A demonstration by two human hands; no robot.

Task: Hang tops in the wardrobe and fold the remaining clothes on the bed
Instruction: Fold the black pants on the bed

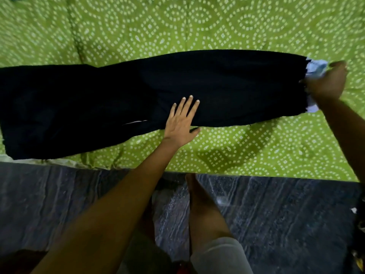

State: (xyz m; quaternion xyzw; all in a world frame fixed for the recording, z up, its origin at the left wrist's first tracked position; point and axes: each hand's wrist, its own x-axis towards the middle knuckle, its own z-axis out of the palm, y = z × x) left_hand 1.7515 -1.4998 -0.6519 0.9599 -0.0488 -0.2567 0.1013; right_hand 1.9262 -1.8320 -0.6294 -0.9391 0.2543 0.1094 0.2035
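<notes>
Two hands work on one long black garment [150, 99] that lies flat across the green dotted bedspread [217, 26], near the bed's front edge. Its left end runs out of view, so its full length cannot be told, and the cloth is so dark that seams and folds are hard to make out; only a thin pale line shows near its lower edge. The left hand [180, 123] rests flat on the garment's middle, fingers straight and close together, thumb off the cloth on the bedspread. The right hand [327, 82] is blurred at the garment's right end, fingers curled down onto the hem, where a pale blue-white cloth [316, 69] peeks out; what that cloth is cannot be told. Below the bed lie dark streaked floor [276, 214] and a bare foot [194, 191]
</notes>
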